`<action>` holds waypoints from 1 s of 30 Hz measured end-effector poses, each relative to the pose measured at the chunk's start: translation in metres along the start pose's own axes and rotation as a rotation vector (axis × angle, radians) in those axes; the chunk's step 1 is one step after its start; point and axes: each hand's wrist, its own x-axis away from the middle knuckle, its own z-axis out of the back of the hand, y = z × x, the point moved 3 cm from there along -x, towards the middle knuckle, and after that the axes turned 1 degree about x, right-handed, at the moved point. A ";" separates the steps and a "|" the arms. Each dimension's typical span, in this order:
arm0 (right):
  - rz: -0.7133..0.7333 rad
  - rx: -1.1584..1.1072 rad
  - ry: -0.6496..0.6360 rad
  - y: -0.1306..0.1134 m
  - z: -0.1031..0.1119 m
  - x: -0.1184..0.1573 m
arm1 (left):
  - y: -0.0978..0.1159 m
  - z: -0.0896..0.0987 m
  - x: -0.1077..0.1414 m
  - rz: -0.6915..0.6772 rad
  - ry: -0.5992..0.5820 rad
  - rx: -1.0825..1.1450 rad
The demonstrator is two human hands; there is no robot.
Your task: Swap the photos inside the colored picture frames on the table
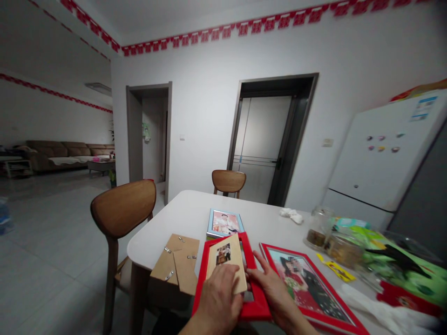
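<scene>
A red picture frame is held tilted at the table's near edge. Over its opening lies a cream mat board with a small photo of people showing on it. My left hand rests on the lower part of the board, fingers bent and close together. With the thumb on the red rim and fingers partly behind it, my right hand grips the frame's right side. Brown backing boards with metal clips lie to the left. A blue-framed photo sits beyond; a larger red-framed picture lies to the right.
On the white table, glass jars, a yellow packet, crumpled tissue and green plastic bags occupy the right side. Wooden chairs stand at the left and far side.
</scene>
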 end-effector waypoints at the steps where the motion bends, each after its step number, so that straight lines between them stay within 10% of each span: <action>1: 0.020 0.056 0.010 0.003 0.003 -0.002 | -0.001 0.005 0.000 -0.015 0.039 -0.023; 10: 0.219 1.094 0.187 0.033 0.050 -0.034 | -0.072 0.062 0.022 0.425 0.402 0.082; 22: 0.284 1.488 0.150 0.049 0.053 -0.042 | -0.085 0.069 0.045 0.640 -0.111 -0.434; 30: 0.289 1.492 0.171 0.052 0.054 -0.040 | -0.073 0.058 0.048 0.443 -0.136 -0.586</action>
